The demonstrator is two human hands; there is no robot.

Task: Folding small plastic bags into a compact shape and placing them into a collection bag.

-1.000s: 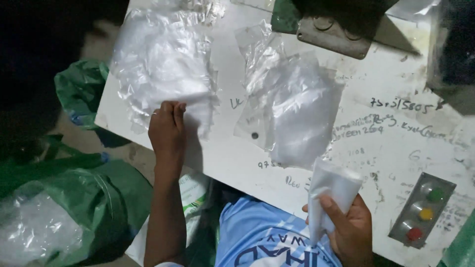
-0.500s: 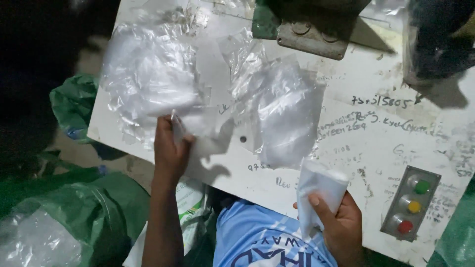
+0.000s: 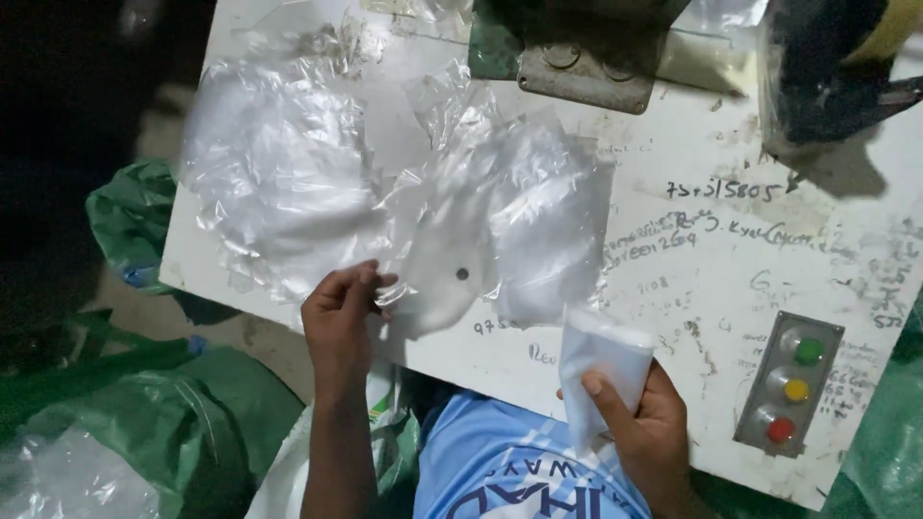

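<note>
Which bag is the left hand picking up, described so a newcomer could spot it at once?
Start at the white table with handwriting and a three-light button panel. Near its left front edge, the left hand pinches a clear plastic bag. Unlike the loose bag pile to its left, this bag has a small dark hole near its bottom.

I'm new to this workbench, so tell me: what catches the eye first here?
Crumpled clear plastic bags sprawl over the left half of the white table, and the left hand pinches the edge of one at the near edge. The right hand grips a folded white piece lower down. At the right sits a grey panel with green, yellow and red buttons.
</note>
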